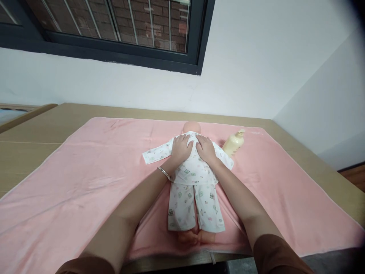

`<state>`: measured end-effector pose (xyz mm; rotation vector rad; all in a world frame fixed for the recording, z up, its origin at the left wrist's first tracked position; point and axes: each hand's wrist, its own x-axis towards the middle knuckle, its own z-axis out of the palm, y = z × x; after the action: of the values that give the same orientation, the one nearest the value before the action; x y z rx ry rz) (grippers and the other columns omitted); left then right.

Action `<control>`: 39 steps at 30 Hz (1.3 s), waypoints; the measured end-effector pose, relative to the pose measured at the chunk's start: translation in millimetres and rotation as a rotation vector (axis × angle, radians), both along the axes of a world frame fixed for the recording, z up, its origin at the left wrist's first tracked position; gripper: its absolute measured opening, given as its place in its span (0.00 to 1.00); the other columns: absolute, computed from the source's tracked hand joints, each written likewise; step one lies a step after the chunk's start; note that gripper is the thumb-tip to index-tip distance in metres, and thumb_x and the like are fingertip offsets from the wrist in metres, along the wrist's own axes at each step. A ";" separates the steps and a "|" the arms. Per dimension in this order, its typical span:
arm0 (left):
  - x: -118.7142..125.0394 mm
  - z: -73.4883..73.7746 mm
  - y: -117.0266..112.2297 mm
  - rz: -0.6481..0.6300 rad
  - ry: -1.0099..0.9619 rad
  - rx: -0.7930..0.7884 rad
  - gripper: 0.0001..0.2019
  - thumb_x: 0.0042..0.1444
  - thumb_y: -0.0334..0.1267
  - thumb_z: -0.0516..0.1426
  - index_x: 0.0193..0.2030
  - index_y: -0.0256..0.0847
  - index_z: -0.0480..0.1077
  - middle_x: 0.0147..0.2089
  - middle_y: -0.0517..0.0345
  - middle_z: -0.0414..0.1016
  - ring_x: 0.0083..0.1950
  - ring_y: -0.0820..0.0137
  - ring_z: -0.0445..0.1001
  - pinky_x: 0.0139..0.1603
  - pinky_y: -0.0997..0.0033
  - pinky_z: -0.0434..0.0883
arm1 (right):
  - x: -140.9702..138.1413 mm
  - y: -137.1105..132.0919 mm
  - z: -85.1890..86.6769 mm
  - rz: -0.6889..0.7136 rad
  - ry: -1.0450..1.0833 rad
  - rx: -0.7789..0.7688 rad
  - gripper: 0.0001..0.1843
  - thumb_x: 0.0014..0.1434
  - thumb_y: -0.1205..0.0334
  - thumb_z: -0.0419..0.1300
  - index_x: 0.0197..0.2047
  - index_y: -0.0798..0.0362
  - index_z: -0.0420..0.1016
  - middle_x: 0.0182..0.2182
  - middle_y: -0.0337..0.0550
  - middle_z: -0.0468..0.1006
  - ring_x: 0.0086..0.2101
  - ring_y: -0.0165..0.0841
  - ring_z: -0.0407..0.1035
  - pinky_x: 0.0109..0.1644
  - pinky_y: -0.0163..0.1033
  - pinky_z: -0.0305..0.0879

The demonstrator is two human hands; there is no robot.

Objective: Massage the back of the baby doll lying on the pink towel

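Note:
A baby doll (194, 173) in a white printed top and trousers lies stretched out, its bald head (191, 126) away from me and its bare feet near the front edge. No face shows, so it appears to lie face down. My left hand (181, 148) rests flat on the left side of its upper back, fingers spread. On the right side, my right hand (205, 148) lies flat in the same way. Both hands are open and grasp nothing. The doll's sleeves reach out to either side. A silver bangle (164, 173) circles my left wrist.
A pink blanket (94, 182) covers much of the wooden table (76, 110). Beside the doll's right-hand sleeve, a cream pump bottle (234, 142) leans or lies tilted. Behind the table stand a white wall (236, 76) and a dark-framed window (196, 45).

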<state>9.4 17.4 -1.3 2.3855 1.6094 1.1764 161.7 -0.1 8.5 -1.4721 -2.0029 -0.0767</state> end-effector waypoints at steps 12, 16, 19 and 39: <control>0.8 -2.3 -15.0 0.107 -0.077 0.101 0.13 0.63 0.37 0.51 0.46 0.39 0.76 0.50 0.48 0.79 0.54 0.59 0.75 0.59 0.58 0.70 | -8.4 -11.9 -4.4 -0.193 0.099 0.070 0.18 0.63 0.61 0.53 0.51 0.53 0.79 0.52 0.48 0.79 0.56 0.40 0.70 0.60 0.44 0.65; -1.6 -1.2 -4.6 0.019 -0.006 0.037 0.17 0.64 0.40 0.51 0.56 0.39 0.71 0.58 0.48 0.75 0.61 0.57 0.70 0.65 0.53 0.64 | -3.2 -2.0 -2.1 -0.091 0.027 0.011 0.22 0.65 0.60 0.51 0.59 0.56 0.73 0.57 0.51 0.75 0.58 0.44 0.67 0.64 0.50 0.60; -3.6 -1.6 1.6 -0.057 0.042 0.025 0.18 0.65 0.41 0.51 0.58 0.41 0.69 0.61 0.49 0.73 0.64 0.57 0.68 0.69 0.49 0.60 | 0.8 3.6 -3.5 0.003 -0.009 0.008 0.23 0.66 0.61 0.49 0.61 0.57 0.70 0.59 0.52 0.73 0.60 0.43 0.65 0.65 0.51 0.58; -4.6 -1.9 3.7 -0.075 0.007 0.039 0.17 0.64 0.40 0.51 0.55 0.41 0.72 0.58 0.48 0.75 0.61 0.58 0.71 0.65 0.53 0.65 | 1.8 4.8 -3.9 0.001 -0.016 0.009 0.22 0.66 0.61 0.50 0.60 0.56 0.72 0.58 0.52 0.74 0.59 0.42 0.66 0.65 0.49 0.59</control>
<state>4.8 21.1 -3.2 2.4524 1.4989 1.1982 163.5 4.6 4.6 -1.4696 -2.0136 -0.0972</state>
